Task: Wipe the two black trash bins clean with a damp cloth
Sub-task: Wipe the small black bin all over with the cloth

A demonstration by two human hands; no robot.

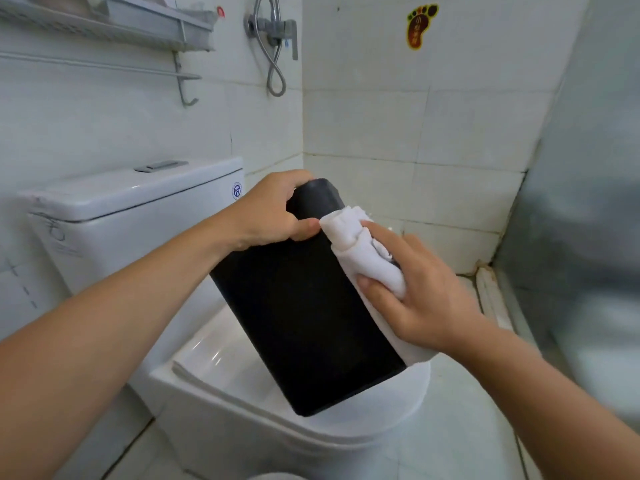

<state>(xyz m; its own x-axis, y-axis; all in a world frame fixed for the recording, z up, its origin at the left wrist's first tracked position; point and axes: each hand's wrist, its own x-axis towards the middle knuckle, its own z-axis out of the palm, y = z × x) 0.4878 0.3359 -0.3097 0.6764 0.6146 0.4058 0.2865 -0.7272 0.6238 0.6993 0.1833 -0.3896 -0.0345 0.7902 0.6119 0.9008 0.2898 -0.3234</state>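
The left hand (266, 216) grips the tilted black trash bin (304, 306) steady while right hand (412, 292) fingers curl around the white cloth (363, 254), pressing it against the bin's side

My cloth (363, 251) hides the bin's (304, 317) right side; glass (588, 237) blurred; second bin unseen

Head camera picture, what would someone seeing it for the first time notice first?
A black bin fills the middle, tilted, its lower end over the open white toilet. The left hand grips its upper end, and the right hand presses a bunched white cloth against its right side. A yellow and red foot-shaped sticker stands out on the tiled wall, upper right.
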